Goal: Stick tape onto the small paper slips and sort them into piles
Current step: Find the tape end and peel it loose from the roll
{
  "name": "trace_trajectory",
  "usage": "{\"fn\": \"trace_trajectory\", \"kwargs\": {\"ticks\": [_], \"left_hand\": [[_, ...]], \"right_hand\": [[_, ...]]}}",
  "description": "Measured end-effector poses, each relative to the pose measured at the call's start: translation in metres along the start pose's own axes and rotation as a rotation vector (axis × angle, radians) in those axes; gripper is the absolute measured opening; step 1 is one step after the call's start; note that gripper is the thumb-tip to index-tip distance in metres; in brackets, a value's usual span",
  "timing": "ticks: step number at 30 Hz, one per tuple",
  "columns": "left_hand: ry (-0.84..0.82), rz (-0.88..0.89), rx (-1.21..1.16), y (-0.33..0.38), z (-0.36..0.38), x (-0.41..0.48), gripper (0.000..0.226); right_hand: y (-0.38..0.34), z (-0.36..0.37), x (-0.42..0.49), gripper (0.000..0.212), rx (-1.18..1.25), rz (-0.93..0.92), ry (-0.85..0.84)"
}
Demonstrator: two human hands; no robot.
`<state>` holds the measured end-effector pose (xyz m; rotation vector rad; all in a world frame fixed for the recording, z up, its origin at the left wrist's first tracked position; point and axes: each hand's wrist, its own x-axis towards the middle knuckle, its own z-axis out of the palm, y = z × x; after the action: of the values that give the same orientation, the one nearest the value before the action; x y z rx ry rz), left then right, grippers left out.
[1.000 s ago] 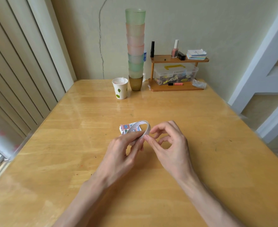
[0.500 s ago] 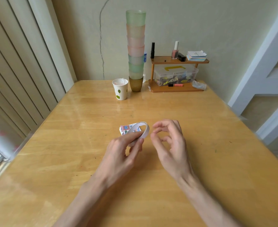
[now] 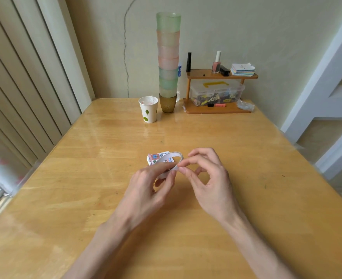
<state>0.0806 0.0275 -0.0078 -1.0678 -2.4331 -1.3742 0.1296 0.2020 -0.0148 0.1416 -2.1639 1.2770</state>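
A white roll of tape (image 3: 174,156) is held upright above the middle of the wooden table (image 3: 246,158). My left hand (image 3: 146,190) grips its lower left part between thumb and fingers. My right hand (image 3: 208,178) touches the roll's right edge with thumb and forefinger tips pinched together. Behind the roll a small pile of printed paper slips (image 3: 156,157) lies flat on the table, partly hidden by the tape.
At the table's far end stand a white paper cup (image 3: 148,109), a tall stack of coloured plastic cups (image 3: 168,63) and a small wooden shelf (image 3: 216,109) with a clear box, bottles and a pile of cards. A wall with slats runs along the left.
My right hand drew away from the roll half a second ago, and its fingertips have now come back to pinch at the roll's right edge. The left hand and the slips have stayed put.
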Motion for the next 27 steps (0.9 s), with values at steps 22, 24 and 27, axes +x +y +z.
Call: {"fn": "trace_trajectory", "kwargs": {"ticks": [22, 24, 27], "left_hand": [[-0.017, -0.031, 0.037, 0.004, -0.002, 0.002, 0.022], [-0.019, -0.025, 0.043, 0.003, -0.001, 0.002, 0.023], [-0.015, -0.027, 0.051, 0.004, 0.0, 0.001, 0.022]], "right_hand": [[-0.004, -0.002, -0.003, 0.01, -0.092, -0.063, 0.039], [-0.007, -0.004, -0.002, 0.011, -0.056, -0.029, 0.041], [-0.01, -0.005, -0.001, 0.012, -0.03, -0.009, 0.048]]}}
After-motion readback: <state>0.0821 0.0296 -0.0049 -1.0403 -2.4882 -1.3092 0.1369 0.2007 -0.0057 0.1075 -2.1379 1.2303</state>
